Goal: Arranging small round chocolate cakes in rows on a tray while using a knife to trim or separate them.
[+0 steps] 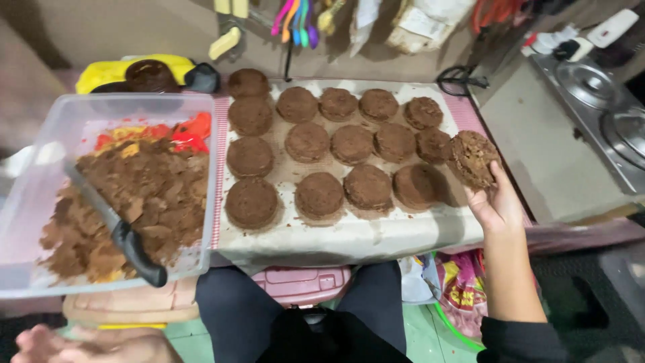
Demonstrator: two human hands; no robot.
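One round brown cake [473, 158] sits in the right hand's [497, 205] closed grip, fingers underneath.

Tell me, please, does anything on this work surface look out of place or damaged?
The round cake in the right hand looks rough and crumbly on its face, unlike the smooth rounds on the paper-lined board. A black-handled knife lies in the clear tub among the cake scraps.
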